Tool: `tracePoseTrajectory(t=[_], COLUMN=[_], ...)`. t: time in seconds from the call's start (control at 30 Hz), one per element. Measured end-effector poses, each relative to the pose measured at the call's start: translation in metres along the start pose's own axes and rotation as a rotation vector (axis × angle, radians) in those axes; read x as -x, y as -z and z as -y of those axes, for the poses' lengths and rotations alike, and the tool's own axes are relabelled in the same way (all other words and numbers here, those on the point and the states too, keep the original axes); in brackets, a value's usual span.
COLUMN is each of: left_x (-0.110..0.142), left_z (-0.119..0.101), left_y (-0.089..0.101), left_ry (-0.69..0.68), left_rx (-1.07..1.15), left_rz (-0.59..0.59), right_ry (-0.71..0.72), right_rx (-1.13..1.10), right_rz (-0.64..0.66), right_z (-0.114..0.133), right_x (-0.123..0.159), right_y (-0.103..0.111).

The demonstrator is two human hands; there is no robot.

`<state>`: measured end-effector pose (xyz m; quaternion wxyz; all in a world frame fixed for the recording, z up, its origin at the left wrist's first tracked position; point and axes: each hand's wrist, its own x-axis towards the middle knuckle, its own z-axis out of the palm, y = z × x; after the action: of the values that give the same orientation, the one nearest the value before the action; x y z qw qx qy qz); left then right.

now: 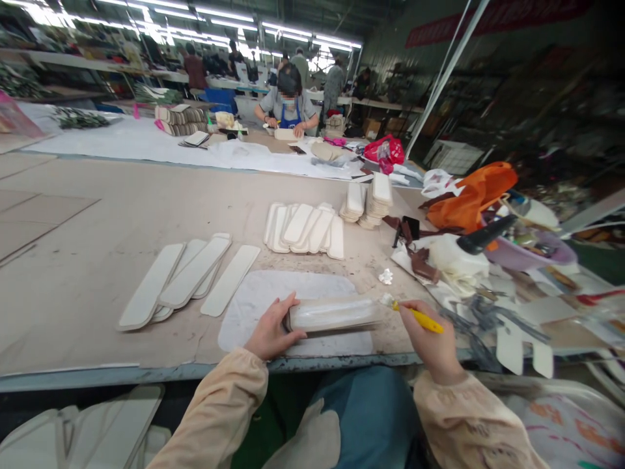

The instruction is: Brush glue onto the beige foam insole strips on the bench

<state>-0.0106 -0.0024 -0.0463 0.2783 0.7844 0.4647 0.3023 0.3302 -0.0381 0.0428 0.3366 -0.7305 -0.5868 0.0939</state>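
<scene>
A stack of long pale strips with rounded corners lies on a white sheet near the table's front edge. My left hand grips the stack's left end, thumb in front and fingers behind. The top strip looks glossy and wet. In my right hand is a yellow-handled brush, its white-smeared tip just off the stack's right end. A small white blob sits on the table beyond the tip. Left of the sheet, more pale strips lie fanned out.
Farther back are overlapping shorter pieces and two upright stacks. Clutter fills the right side: a white container, a purple basin and an orange bag. A co-worker sits across the table. More strips lie below the left edge.
</scene>
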Motion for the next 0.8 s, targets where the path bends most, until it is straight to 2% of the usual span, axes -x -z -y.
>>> tracePoseTrajectory(t=[0.07, 0.17, 0.27, 0.33, 0.43, 0.5, 0.6, 0.7, 0.8], left_x=[0.000, 0.001, 0.001, 0.000, 0.000, 0.000, 0.000, 0.000, 0.000], left_z=[0.000, 0.001, 0.002, 0.001, 0.000, -0.001, -0.002, -0.001, -0.001], left_y=[0.000, -0.001, -0.001, 0.000, 0.001, 0.001, 0.002, 0.001, 0.001], left_ry=[-0.007, -0.005, -0.005, -0.007, -0.003, -0.001, 0.007, 0.022, 0.022], left_rx=[-0.004, -0.007, -0.003, 0.006, 0.020, 0.025, 0.027, 0.019, 0.015], left_rz=[0.001, 0.006, 0.008, 0.006, 0.007, 0.008, 0.009, 0.009, 0.006], right_ry=[0.170, 0.431, 0.557, 0.616, 0.644, 0.561, 0.277, -0.023, -0.157], right_rx=[0.064, 0.235, 0.330, 0.250, -0.027, -0.239, -0.458, -0.477, -0.390], right_rz=[-0.029, 0.037, 0.118, 0.190, 0.315, 0.354, 0.306, 0.198, 0.038], right_z=[0.010, 0.032, 0.058, 0.076, 0.096, 0.098, 0.083, 0.053, 0.022], right_x=[0.010, 0.029, 0.047, 0.058, 0.068, 0.069, 0.059, 0.041, 0.025], right_y=[-0.011, -0.033, -0.053, -0.062, -0.069, -0.073, -0.072, -0.059, -0.041])
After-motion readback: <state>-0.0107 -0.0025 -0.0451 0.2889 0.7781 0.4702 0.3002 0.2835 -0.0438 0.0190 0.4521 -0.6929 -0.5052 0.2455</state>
